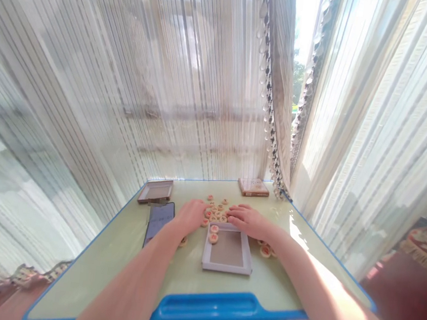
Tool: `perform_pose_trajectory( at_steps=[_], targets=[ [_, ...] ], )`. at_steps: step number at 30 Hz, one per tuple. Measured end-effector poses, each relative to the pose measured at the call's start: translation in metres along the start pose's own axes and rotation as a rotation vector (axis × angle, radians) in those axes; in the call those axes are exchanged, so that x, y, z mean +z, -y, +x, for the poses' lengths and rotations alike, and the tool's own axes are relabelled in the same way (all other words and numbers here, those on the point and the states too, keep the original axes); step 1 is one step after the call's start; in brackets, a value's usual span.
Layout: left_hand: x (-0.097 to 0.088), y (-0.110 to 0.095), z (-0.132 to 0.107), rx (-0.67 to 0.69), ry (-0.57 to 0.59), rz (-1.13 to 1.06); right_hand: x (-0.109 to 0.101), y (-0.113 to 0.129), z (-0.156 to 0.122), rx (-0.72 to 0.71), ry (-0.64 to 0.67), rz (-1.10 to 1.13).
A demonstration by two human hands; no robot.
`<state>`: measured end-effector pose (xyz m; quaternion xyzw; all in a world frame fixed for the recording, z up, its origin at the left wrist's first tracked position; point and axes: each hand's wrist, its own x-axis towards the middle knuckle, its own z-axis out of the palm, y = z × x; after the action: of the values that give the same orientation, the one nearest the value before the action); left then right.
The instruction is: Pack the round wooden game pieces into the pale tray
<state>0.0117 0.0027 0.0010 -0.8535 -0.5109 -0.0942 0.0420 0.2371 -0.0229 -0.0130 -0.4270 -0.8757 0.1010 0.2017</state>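
Nearest me, a blue trough (209,304) lines the pale worktop (110,271); beyond it I see two round pieces (213,238) in the far left corner of an open, white-rimmed box (227,269). Past that, the right hand (249,221) has loosely spread fingers beside clustered pieces (213,218), but I can't tell whether the left hand (192,215), opposite, pinches any. Farther off lie a shallow tray (143,198) and a printed box (253,187), before sunlit striped curtains (169,74).

head view | from wearer's head | faces forward-down | table (112,256) close, curtains (207,78) beyond
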Motion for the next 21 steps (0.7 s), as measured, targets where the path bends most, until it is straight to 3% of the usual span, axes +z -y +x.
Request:
perform_pose_trajectory(
  at_steps=[5,11,16,21],
  targets=[
    [0.005,0.0,-0.002,-0.002,-0.047,-0.032,0.001,-0.007,-0.001,0.116,-0.086,0.057],
    [0.005,-0.013,0.0,0.003,-0.113,-0.145,0.004,-0.022,0.003,0.155,-0.173,0.022],
    [-0.007,-0.019,0.013,-0.111,0.178,-0.118,0.002,-0.024,0.003,0.119,-0.22,-0.009],
    [-0.004,-0.016,0.032,-0.097,0.211,-0.081,-0.004,-0.006,-0.006,0.039,-0.156,-0.076]
  ],
)
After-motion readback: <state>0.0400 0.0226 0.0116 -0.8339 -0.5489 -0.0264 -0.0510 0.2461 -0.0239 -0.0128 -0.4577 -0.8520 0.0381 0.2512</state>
